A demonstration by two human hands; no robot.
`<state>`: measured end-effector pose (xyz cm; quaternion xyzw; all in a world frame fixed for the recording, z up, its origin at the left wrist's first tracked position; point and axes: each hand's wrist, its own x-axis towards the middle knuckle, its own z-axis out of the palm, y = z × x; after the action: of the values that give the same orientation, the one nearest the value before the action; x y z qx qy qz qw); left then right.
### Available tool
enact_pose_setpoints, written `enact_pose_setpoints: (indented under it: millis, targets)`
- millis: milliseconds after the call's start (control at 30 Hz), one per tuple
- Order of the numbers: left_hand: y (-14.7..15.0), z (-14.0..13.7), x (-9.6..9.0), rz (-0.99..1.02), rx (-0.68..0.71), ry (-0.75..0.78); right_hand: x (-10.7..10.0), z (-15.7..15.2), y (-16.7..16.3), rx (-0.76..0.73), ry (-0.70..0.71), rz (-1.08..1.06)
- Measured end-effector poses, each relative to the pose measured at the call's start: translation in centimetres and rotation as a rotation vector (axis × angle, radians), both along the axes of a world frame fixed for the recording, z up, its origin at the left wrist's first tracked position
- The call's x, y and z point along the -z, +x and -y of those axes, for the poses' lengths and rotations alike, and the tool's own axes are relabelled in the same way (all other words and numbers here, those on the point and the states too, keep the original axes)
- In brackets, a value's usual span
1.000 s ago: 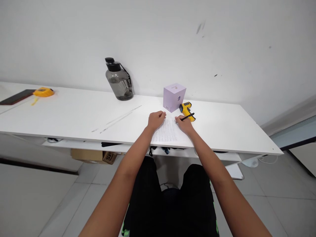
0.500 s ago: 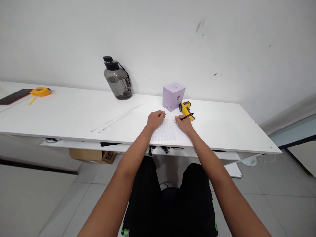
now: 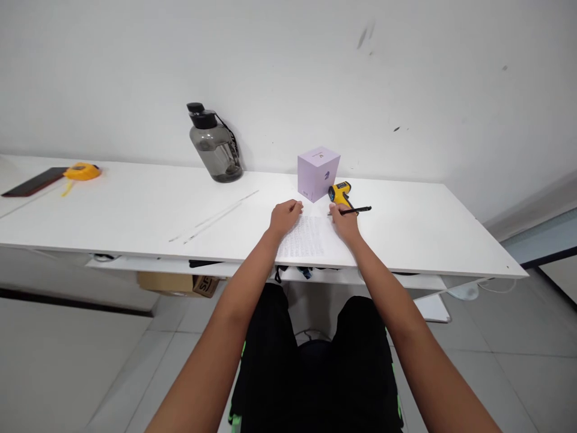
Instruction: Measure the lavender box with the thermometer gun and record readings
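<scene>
A written-on sheet of paper (image 3: 306,237) lies on the white desk in front of me. My left hand (image 3: 285,216) rests at its upper left side, fingers curled in with nothing visible in them. At the sheet's right side my right hand (image 3: 344,222) is closed around a black pen (image 3: 360,210), whose back end points right. Just beyond the right hand lies a yellow and black infrared thermometer (image 3: 341,193), its handle partly hidden. Next to that stands a lilac box (image 3: 317,174).
A grey water bottle (image 3: 215,147) stands by the wall. Far left on the desk (image 3: 428,234) are a yellow tape measure (image 3: 82,171) and a flat dark object (image 3: 33,182). Below, a shelf (image 3: 243,269) carries dark items, and a cardboard box (image 3: 169,282) shows underneath.
My right hand has shifted right, and the pen now lies flatter, its back end farther right. The left hand stays at the paper. The view has shifted slightly.
</scene>
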<state>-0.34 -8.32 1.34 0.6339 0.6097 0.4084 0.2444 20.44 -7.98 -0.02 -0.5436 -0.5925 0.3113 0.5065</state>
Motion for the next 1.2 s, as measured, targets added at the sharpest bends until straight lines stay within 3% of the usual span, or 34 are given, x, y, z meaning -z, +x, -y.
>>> enact_pose_setpoints:
  millis: [100,233,333,400,467,600,800,933,1000,1100,1200]
  targets:
    - [-0.1,-0.1,0.1,0.010,0.001,0.002,0.2,-0.1,0.1,0.075,0.067,0.007]
    - [-0.4,-0.3,0.4,0.025,0.006,0.017,1.0,-0.6,0.4,-0.109,0.213,0.066]
    - [-0.4,-0.4,0.4,0.012,-0.021,-0.011,1.7,-1.1,0.4,-0.181,0.195,0.078]
    - [0.0,-0.3,0.4,-0.096,-0.037,-0.015,2.0,-1.5,0.3,-0.155,0.130,0.067]
    - [0.6,-0.2,0.4,-0.331,0.001,0.032,2.2,-1.9,0.3,-0.108,0.069,0.071]
    - [1.8,0.1,0.7,-0.764,0.102,0.139,2.4,-2.2,0.1,-0.061,0.066,0.100]
    - [2.0,0.2,0.4,-0.884,0.039,0.095,1.9,-1.3,-0.3,-0.071,0.114,0.162]
    - [1.8,0.3,0.2,-0.899,0.017,0.042,1.0,-0.4,-0.1,0.099,0.313,0.246]
    - [1.8,0.4,0.1,-0.911,0.020,0.040,0.6,-0.1,0.2,0.207,0.344,0.324]
    - [1.8,0.4,-0.1,-0.925,0.037,0.050,0.1,-0.1,0.3,0.315,0.244,0.436]
    - [2.0,0.4,-0.4,-0.924,0.058,0.056,-0.3,-1.4,0.0,0.314,0.055,0.507]
